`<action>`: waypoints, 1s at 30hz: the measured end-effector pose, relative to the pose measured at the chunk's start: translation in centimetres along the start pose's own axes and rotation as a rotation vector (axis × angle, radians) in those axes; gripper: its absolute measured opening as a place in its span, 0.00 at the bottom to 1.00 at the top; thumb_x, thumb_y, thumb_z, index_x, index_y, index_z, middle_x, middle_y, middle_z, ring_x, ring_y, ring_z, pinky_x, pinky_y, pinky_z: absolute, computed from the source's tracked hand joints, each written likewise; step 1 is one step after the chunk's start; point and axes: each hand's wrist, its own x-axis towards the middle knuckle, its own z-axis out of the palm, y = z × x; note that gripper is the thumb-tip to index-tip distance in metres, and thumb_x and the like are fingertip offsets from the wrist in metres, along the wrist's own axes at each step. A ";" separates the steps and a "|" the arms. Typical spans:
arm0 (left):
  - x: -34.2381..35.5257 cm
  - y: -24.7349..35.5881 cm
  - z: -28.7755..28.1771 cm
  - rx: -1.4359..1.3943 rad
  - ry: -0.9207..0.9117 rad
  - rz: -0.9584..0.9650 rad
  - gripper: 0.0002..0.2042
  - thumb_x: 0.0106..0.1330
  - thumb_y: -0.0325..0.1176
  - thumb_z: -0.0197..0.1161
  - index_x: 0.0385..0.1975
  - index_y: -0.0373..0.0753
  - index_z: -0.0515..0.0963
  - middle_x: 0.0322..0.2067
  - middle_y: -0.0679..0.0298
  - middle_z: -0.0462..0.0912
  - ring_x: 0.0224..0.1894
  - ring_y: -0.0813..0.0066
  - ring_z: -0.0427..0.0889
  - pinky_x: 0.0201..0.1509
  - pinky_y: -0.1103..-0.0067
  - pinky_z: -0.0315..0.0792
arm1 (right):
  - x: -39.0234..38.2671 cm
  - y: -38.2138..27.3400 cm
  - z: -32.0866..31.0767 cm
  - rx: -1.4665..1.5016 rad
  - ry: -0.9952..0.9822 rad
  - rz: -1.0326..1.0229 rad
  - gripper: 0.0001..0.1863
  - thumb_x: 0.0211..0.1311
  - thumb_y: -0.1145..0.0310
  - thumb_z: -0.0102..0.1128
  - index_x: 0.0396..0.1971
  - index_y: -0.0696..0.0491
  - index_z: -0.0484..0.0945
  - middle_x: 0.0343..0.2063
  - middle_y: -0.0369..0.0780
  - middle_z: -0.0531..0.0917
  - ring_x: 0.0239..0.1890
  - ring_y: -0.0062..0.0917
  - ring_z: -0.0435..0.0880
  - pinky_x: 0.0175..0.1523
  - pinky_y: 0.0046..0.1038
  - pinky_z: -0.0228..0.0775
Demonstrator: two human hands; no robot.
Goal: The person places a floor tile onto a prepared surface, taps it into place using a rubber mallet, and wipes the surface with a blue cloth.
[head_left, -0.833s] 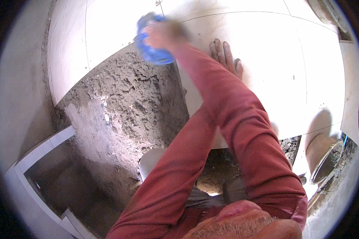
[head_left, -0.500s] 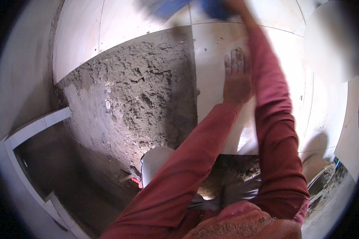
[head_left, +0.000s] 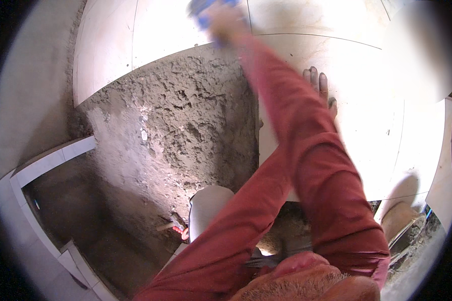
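My left hand (head_left: 318, 86) lies on the pale floor tile (head_left: 356, 125) with its fingers stretched out; my right forearm covers part of it. Crossing above my left arm, my right hand (head_left: 225, 22) reaches to the far tiles (head_left: 176, 25). It is closed on a blue cloth (head_left: 202, 11), blurred by motion, so its exact form is hard to make out. The cloth is at the top edge of the view, over the tiles beyond the rough mortar bed (head_left: 181, 110).
A low tiled curb (head_left: 55, 159) bounds a dark recess (head_left: 75, 200) at the left. My knee (head_left: 211, 205) is at the mortar's near edge, beside a small tool with a red part (head_left: 178, 229). A round pale object (head_left: 419, 55) blocks the upper right.
My right hand has swept left across the far tiles with the blue cloth. My left hand stays on the tile, appearing slightly further right, and is now partly covered by the right forearm.
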 end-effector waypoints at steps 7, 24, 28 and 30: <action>-0.2 0.2 1.0 0.020 0.112 0.007 0.39 0.66 0.49 0.63 0.71 0.31 0.60 0.74 0.40 0.56 0.77 0.41 0.53 0.78 0.46 0.45 | -4.1 -11.9 -2.3 0.577 -0.188 -0.238 0.26 0.60 0.55 0.67 0.59 0.44 0.80 0.55 0.44 0.83 0.55 0.41 0.83 0.62 0.38 0.73; -0.4 0.8 -0.5 0.106 0.065 0.023 0.38 0.71 0.50 0.56 0.73 0.30 0.59 0.75 0.42 0.57 0.78 0.44 0.52 0.80 0.50 0.40 | -18.3 24.8 -12.4 0.066 0.570 0.041 0.22 0.56 0.66 0.62 0.53 0.54 0.79 0.51 0.53 0.80 0.57 0.50 0.77 0.64 0.45 0.69; -0.3 1.1 -0.9 0.122 0.045 0.014 0.36 0.71 0.50 0.57 0.72 0.31 0.61 0.75 0.42 0.56 0.78 0.44 0.52 0.80 0.50 0.43 | -24.3 35.1 -18.9 0.001 0.586 0.158 0.24 0.60 0.68 0.63 0.56 0.57 0.76 0.52 0.54 0.74 0.56 0.50 0.76 0.64 0.42 0.69; -0.2 1.2 -0.8 0.147 0.071 0.024 0.36 0.71 0.50 0.57 0.72 0.32 0.61 0.75 0.43 0.57 0.78 0.45 0.53 0.80 0.50 0.45 | -26.3 38.0 -22.9 -0.161 0.514 0.402 0.23 0.56 0.67 0.65 0.53 0.59 0.77 0.48 0.57 0.77 0.52 0.53 0.79 0.58 0.45 0.74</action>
